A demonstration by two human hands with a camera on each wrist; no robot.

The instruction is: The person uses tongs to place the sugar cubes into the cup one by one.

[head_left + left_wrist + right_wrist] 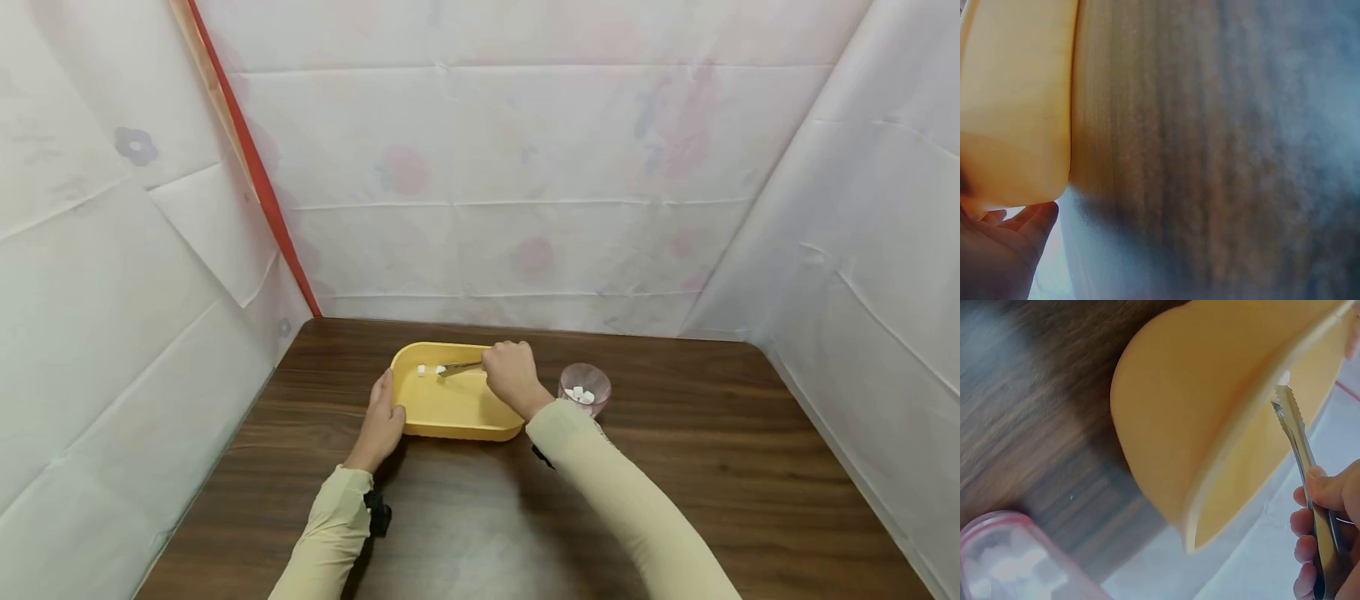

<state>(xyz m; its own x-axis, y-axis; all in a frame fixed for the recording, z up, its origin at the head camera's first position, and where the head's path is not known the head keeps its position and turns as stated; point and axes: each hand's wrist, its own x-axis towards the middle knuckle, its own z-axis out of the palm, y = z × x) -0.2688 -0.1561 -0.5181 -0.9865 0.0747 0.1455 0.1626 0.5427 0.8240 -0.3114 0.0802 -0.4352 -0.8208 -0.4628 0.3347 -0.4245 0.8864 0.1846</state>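
A yellow tray (450, 408) lies on the wooden table, held at its left end by my left hand (380, 427). In the left wrist view, fingers of that hand reach the tray's corner (1047, 181). My right hand (513, 375) grips metal tongs (1300, 444) with toothed tips, over the tray's right half. One white cube (440, 369) is at the tong tips, inside the tray near its far side. Just left of it sits a second white cube (422, 370) on the tray floor.
A clear pinkish cup (600, 380) with several white cubes (577, 394) in it stands right of the tray, close to my right wrist. Dark wooden table (720, 467) extends to the right and in front. White patterned sheets (480, 167) hang behind and at both sides.
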